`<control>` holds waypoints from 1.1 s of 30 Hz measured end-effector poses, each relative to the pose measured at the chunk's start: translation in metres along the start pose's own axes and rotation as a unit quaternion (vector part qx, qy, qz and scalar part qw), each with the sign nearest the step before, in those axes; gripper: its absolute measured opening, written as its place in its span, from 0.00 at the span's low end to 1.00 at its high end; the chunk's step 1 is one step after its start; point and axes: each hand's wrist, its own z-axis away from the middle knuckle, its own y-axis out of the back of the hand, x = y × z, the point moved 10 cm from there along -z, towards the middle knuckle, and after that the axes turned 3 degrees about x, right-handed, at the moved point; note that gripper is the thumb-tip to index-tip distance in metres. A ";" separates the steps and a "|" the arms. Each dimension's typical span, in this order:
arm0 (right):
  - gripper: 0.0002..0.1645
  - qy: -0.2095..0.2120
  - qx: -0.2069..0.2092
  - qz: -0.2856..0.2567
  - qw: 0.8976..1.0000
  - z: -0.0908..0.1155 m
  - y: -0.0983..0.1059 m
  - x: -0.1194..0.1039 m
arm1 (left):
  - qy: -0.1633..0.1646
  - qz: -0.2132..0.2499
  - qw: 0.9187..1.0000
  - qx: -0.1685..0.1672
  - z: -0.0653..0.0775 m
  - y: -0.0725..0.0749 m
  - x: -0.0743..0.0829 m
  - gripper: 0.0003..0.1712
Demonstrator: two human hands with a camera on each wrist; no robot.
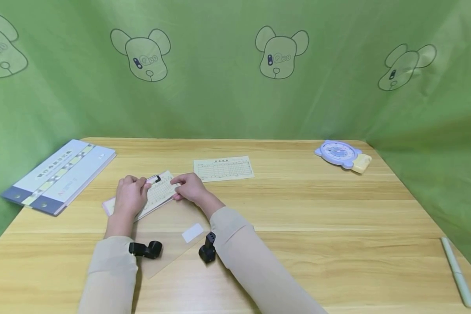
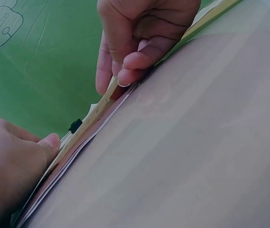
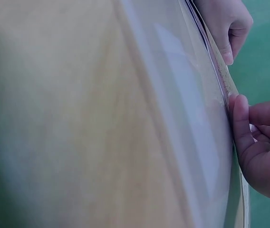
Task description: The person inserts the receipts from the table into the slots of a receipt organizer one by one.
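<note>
A small stack of printed paper slips (image 1: 158, 194), with a black clip (image 1: 158, 178) at its top edge, is tilted up toward the left of the table. My left hand (image 1: 130, 196) holds its left part, thumb close to the clip. At the opposite end, my right hand (image 1: 190, 188) pinches the corner of the slips between thumb and fingers. The left wrist view shows the stack's layered edges (image 2: 85, 128) nearly side-on. Nearer to me lies a clear plastic sleeve (image 1: 161, 257) with a white label (image 1: 192, 233), partly covered by my left forearm.
Behind the hands lies another printed slip (image 1: 223, 168). A blue-and-white account book (image 1: 59, 174) is at the left edge. Toward the back right are a purple toy clock (image 1: 337, 152) and a pale yellow block (image 1: 362, 163). A light green pen (image 1: 457, 272) lies at the right edge.
</note>
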 end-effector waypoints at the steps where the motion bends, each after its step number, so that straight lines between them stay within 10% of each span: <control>1: 0.18 0.000 0.000 0.002 1.000 0.000 0.000 0.000 | 0.001 0.001 1.000 0.001 0.000 0.000 0.000 0.17; 33: 0.18 0.002 -0.026 -0.019 0.999 0.001 0.000 0.001 | 0.009 0.006 1.000 -0.013 0.001 -0.002 -0.002 0.18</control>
